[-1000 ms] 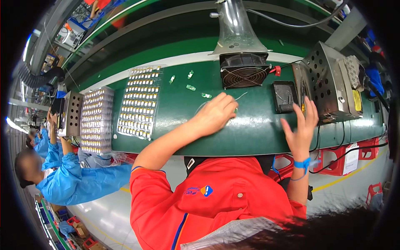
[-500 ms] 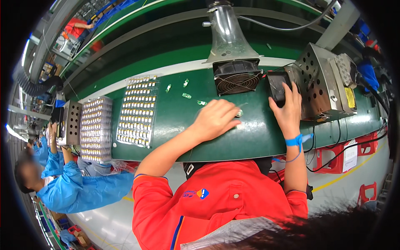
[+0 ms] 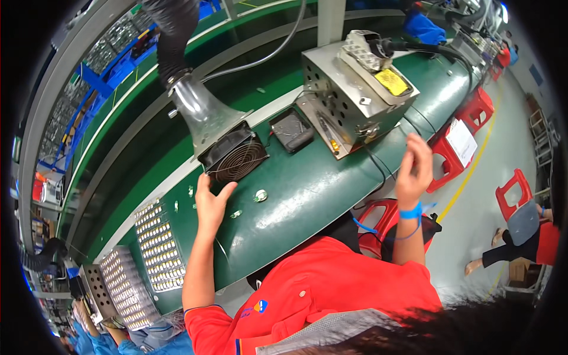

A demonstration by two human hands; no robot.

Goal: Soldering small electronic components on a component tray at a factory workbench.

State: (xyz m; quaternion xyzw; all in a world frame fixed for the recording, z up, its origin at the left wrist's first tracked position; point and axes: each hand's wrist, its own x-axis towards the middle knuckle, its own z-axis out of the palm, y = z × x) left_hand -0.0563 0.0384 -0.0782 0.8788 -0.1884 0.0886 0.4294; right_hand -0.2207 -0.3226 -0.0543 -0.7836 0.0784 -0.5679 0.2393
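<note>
My left hand (image 3: 213,204) is by the lower left corner of a black fan (image 3: 239,160), thumb and fingers apart, holding nothing. Whether its fingertips touch the fan frame I cannot tell. Several small green circuit boards lie near this hand, among them one with a round part (image 3: 261,195) and a smaller one (image 3: 236,214). Out past the bench's front edge my right hand (image 3: 414,171) is raised in the air, its fingers loosely extended and nothing in them; a blue wrist strap is around that wrist. A shallow black tray (image 3: 291,129) sits right of the fan.
A clear funnel hood (image 3: 210,109) hangs behind the fan. To the right stands a perforated metal box (image 3: 361,89) with cables. A clear tray (image 3: 160,248) of small parts and a tray stack (image 3: 127,287) are at left. Red stools (image 3: 449,154) stand on the floor beyond the bench.
The view has swung to the right. My right hand has left the black tray and is now out past the bench edge. My left hand has moved from above the boards to the fan.
</note>
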